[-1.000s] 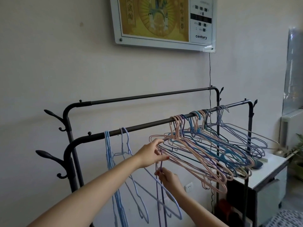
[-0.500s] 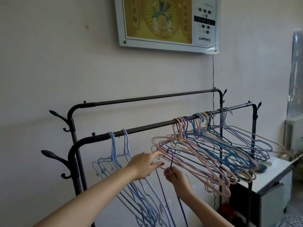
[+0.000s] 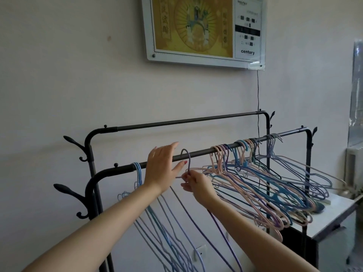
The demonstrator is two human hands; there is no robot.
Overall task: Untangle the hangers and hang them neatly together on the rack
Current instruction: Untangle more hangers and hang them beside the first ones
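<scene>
**Hooking the purple hanger onto the front rail**

The right hand [image 3: 193,183] pinches the neck of a purple hanger [image 3: 187,160] just below its hook, fingers curled tight round the wire. The hook stands above the fingers, level with the front rail [image 3: 200,153] of the rack and apparently not yet over it. The hanger's long arms trail down beneath the wrist.

The left hand [image 3: 163,167] hovers open at the rail, fingers spread, holding nothing.

To finish well, lift the hook clear over the rail, then lower it squarely. Set it between the blue hangers [image 3: 137,173] at the left and the tangled bunch of hangers [image 3: 255,185] at the right, keeping the trailing arms from snagging either group.
</scene>
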